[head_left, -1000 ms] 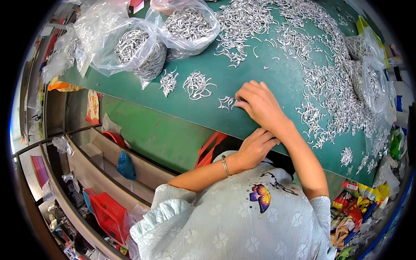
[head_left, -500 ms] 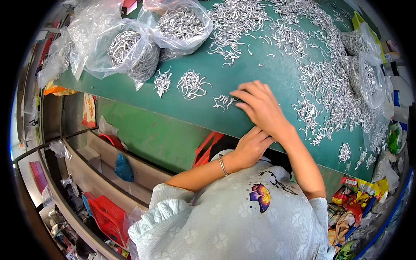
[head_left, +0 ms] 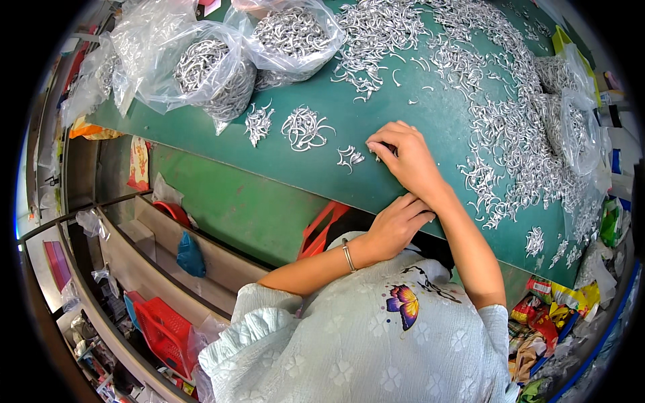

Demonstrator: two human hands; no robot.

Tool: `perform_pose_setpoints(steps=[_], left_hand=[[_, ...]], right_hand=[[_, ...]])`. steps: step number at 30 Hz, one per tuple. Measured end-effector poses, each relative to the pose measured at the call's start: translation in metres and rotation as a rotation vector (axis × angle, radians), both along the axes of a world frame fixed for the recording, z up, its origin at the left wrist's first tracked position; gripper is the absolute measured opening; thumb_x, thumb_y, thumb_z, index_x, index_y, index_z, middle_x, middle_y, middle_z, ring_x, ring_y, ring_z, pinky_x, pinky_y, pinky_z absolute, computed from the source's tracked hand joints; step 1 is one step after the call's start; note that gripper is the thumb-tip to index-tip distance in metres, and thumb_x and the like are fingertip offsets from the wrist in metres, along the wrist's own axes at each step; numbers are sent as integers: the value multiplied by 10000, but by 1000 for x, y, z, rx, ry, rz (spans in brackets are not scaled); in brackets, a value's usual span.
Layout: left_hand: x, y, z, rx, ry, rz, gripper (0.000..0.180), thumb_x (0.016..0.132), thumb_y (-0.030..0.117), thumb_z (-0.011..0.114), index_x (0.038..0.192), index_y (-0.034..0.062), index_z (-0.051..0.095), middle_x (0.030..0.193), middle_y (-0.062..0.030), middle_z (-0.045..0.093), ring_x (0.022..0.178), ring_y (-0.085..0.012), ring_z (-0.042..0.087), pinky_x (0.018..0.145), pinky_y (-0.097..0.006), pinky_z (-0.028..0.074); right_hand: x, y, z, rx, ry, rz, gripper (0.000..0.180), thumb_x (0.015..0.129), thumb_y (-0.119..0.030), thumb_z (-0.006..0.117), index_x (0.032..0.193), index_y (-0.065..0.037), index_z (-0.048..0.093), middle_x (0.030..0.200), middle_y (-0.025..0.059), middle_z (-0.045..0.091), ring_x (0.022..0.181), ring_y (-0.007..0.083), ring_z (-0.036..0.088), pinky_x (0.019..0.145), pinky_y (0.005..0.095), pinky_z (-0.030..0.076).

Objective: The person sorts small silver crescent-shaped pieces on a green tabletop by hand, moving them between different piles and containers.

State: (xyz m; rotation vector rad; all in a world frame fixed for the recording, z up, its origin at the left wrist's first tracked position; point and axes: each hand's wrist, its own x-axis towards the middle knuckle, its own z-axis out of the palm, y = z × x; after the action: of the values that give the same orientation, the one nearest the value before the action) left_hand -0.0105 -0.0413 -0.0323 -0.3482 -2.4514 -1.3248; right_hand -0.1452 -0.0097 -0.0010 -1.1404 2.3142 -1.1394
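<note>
Over the green table, my right hand has its fingers curled down and pressed together. A bit of small curved silver pieces shows under its fingertips. Just left of it lies a small group of the same hook-like pieces. Farther left sit a larger heap and another little heap. My left hand rests at the table's near edge, below the right wrist and against it. Its fingers are loosely closed, and their undersides are hidden.
Clear plastic bags full of silver pieces stand at the far left. A wide spread of loose pieces covers the right side. Below the table are a shelf unit, a red basket and a red stool.
My right hand has drawn slightly right, away from the small group, and its fingers have closed. The small group now lies more bunched. My left hand has barely shifted.
</note>
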Motion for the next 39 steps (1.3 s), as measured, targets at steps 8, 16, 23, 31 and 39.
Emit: perform_pose_setpoints(steps=[8, 16, 23, 31, 39], left_hand=[[1, -2, 1, 3, -46, -40, 300, 756, 18, 606, 1049, -21, 655, 1129, -110, 608, 1113, -295, 545, 948, -378, 471], [1, -1, 2, -33, 2, 2, 318, 740, 21, 596, 1051, -23, 646, 1141, -106, 595, 1125, -294, 532, 964, -377, 461], [-1, -2, 3, -4, -14, -6, 223, 777, -1, 638, 996, 16, 676, 1050, -94, 627, 1028, -282, 577, 859, -367, 504], [-1, -1, 4, -26, 8, 7, 223, 765, 7, 637, 985, 11, 673, 1046, -96, 628, 1024, -284, 579, 855, -367, 506], [0, -2, 4, -9, 4, -5, 230, 756, -11, 641, 984, 5, 665, 1036, -99, 625, 1010, -288, 584, 836, -373, 512]], right_hand=[[-7, 20, 8, -48, 173, -62, 133, 819, -94, 695, 943, -53, 717, 908, 68, 645, 873, 275, 557, 798, 390, 411], [1, -7, -4, 14, 399, 206, 163, 758, -126, 738, 903, -70, 688, 844, 40, 600, 857, 242, 532, 785, 354, 373], [-18, 36, 14, -13, 231, 114, 261, 780, -109, 730, 1030, -57, 680, 1099, 65, 625, 1043, 273, 539, 909, 390, 413], [-6, 59, 28, 115, 140, 126, 442, 711, -117, 773, 1135, -89, 652, 1131, 71, 553, 1061, 293, 522, 900, 411, 434], [-24, 43, -1, 16, 125, 171, 316, 771, -73, 730, 1071, -48, 634, 1002, 92, 521, 893, 301, 564, 771, 393, 462]])
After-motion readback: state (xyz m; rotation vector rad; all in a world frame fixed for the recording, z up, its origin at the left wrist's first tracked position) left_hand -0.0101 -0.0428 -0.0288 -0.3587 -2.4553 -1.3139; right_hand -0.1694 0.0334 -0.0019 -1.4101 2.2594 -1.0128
